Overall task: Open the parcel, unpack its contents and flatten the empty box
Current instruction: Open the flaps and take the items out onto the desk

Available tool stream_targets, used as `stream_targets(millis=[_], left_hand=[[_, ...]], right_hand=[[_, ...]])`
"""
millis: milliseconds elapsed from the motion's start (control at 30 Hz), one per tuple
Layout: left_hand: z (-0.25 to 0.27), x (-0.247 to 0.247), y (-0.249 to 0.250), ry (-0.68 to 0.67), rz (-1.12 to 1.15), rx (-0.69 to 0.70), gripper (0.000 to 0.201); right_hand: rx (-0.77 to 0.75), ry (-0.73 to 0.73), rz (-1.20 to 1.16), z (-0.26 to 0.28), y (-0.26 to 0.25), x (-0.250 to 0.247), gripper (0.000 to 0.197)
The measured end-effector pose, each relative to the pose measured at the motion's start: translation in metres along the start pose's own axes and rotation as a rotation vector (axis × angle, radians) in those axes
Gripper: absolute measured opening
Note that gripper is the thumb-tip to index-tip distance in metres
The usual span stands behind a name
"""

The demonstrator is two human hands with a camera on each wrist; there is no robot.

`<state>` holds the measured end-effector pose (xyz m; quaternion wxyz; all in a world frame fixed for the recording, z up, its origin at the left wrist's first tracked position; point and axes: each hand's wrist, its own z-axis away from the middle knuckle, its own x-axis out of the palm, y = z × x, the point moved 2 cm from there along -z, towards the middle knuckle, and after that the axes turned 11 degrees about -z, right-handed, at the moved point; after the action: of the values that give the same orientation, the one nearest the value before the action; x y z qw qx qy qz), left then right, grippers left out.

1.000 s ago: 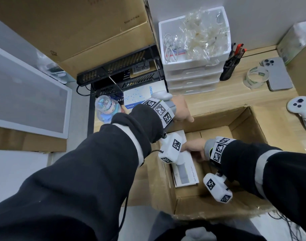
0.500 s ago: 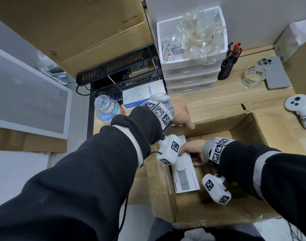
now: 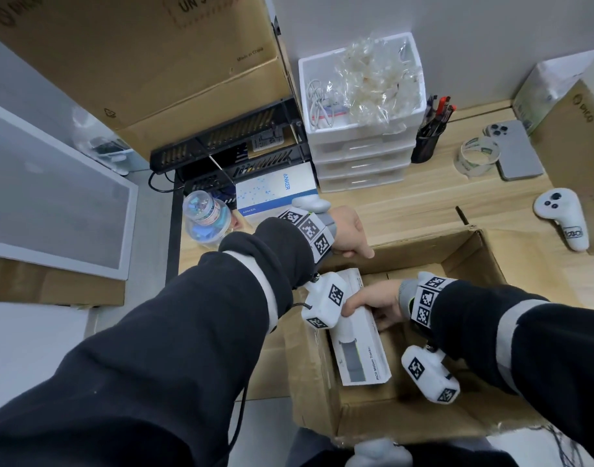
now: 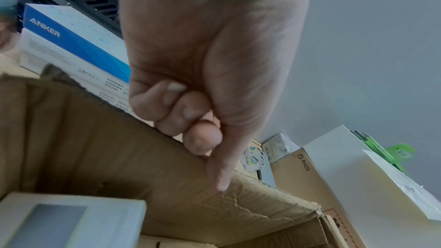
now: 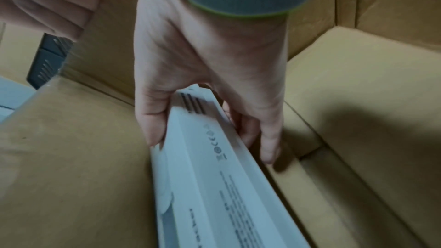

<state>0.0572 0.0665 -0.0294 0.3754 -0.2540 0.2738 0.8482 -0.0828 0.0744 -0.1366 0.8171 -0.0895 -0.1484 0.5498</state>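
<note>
Brown cardboard parcel box is steadied by the left hand gripping its wall, while the right hand has just tilted the long white product carton up off the floor (unpacking begins).

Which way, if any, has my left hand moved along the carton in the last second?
No. The left hand still grips the carton at the same spot on its far rim, just in front of the Anker box.

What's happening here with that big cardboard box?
A person is unpacking an opened cardboard parcel on a wooden desk. The left hand grips the parcel's far wall, thumb inside, steadying it. The right hand reaches inside and grips a long white product box, one end tilted up. The product box is not yet out, and the parcel isn't flattened.
</note>
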Motion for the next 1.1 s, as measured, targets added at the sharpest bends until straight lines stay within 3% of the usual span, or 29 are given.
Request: stream_targets(millis=[100, 200, 367, 533, 600, 700, 967, 1100], left_hand=[[0.005, -0.001, 0.001, 0.007, 0.035, -0.018, 0.028], [0.014, -0.012, 0.002, -0.008, 0.090, -0.023, 0.046], [0.041, -0.045, 0.000, 0.053, 0.251, -0.025, 0.069], [0.069, -0.074, -0.016, -0.104, 0.425, 0.020, 0.077], [0.078, -0.082, -0.025, -0.111, 0.518, 0.004, 0.071], [0.098, -0.098, -0.041, -0.019, 0.609, -0.024, 0.062], [0.136, -0.116, -0.087, 0.129, 0.914, 0.003, 0.039], [0.143, -0.112, -0.114, 0.247, 1.044, -0.002, 0.039]], right_hand=[[-0.087, -0.061, 0.076, 0.024, -0.014, -0.014, 0.055], [-0.134, -0.168, 0.212, 0.063, -0.037, -0.024, 0.053], [-0.239, -0.188, 0.312, 0.123, -0.077, -0.039, 0.069], [-0.307, -0.223, 0.236, 0.168, -0.121, -0.044, 0.049], [-0.341, -0.235, 0.198, 0.180, -0.138, -0.043, 0.043], [-0.384, -0.205, 0.175, 0.192, -0.162, -0.033, 0.040], [-0.445, -0.121, 0.260, 0.190, -0.216, 0.008, 0.058], [-0.477, -0.072, 0.305, 0.187, -0.232, 0.029, 0.042]])
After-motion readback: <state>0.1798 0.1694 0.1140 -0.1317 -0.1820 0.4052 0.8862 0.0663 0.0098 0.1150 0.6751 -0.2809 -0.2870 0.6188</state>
